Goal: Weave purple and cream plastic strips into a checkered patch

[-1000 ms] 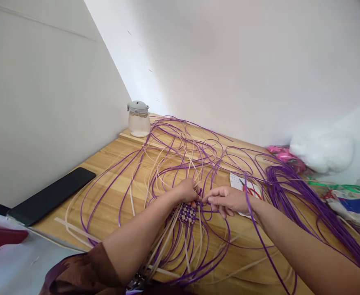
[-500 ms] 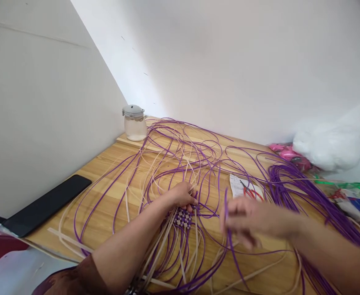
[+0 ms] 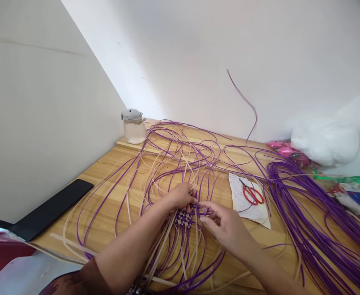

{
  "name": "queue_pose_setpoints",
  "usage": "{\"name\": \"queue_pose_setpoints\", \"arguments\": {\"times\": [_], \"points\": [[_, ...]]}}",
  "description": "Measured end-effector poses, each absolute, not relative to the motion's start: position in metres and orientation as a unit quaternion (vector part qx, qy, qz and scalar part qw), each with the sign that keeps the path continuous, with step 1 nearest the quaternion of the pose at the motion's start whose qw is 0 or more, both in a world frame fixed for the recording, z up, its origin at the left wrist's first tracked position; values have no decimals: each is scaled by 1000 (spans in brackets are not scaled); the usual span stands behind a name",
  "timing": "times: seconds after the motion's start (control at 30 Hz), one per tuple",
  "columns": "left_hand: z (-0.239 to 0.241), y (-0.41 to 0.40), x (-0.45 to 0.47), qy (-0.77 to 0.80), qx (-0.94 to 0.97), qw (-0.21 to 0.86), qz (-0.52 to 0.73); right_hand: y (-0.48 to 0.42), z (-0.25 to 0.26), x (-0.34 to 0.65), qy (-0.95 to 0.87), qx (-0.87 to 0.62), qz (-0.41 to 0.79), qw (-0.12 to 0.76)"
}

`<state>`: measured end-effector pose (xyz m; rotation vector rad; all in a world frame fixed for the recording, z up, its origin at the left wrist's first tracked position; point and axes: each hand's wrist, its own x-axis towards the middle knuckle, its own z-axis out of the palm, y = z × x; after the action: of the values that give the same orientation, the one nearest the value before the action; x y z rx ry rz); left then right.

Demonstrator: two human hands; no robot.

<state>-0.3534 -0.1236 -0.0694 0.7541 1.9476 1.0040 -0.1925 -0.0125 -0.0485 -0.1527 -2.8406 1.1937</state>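
Note:
A small checkered woven piece [image 3: 183,219] in purple and pale tan lies on the wooden table, with long strands fanning out all round it. My left hand [image 3: 183,196] is closed on its upper edge, fingertips pinching the weave. At the piece's upper right corner, my right hand [image 3: 226,227] has its index finger and thumb curled about a purple strand [image 3: 206,211]; the exact grip is partly hidden. Loose purple and tan strands [image 3: 183,151] curl across the table beyond my hands. One thin purple strand [image 3: 244,98] arcs up in front of the wall.
Red-handled scissors [image 3: 254,196] lie on a sheet of paper [image 3: 244,211]. A thick purple strand bundle [image 3: 290,196] runs down the right side. A lidded jar [image 3: 133,129] stands at the back left, a black flat object [image 3: 52,209] nearer. White plastic bags [image 3: 326,143] sit at right.
My right hand has moved left to the woven piece, beside my left hand, uncovering the scissors and paper. A purple strand now arcs up against the wall. My left hand stays put.

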Motion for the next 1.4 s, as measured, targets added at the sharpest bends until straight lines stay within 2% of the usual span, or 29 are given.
{"name": "queue_pose_setpoints", "arguments": {"times": [0.1,0.3,0.43,0.67,0.87,1.0,1.13,1.4], "points": [[-59,-131,-346,795,303,362,380,-20,-60,-196,-920,3,380,93],[-61,-140,-340,817,258,295,423,-10,-92,-196,-888,7,449,101],[-69,-121,-337,792,213,286,496,3,-91,-205,-853,-5,513,99],[-85,-97,-338,710,194,347,581,23,-72,-219,-864,-26,486,127],[-95,-105,-349,679,182,394,593,22,-90,-220,-754,-103,614,211],[-92,-105,-350,689,176,402,577,26,-92,-227,-753,-164,624,128],[-89,-106,-349,699,170,418,554,28,-82,-238,-804,-210,553,66],[-92,-110,-351,683,165,433,565,24,-75,-260,-852,-174,484,95]]}}
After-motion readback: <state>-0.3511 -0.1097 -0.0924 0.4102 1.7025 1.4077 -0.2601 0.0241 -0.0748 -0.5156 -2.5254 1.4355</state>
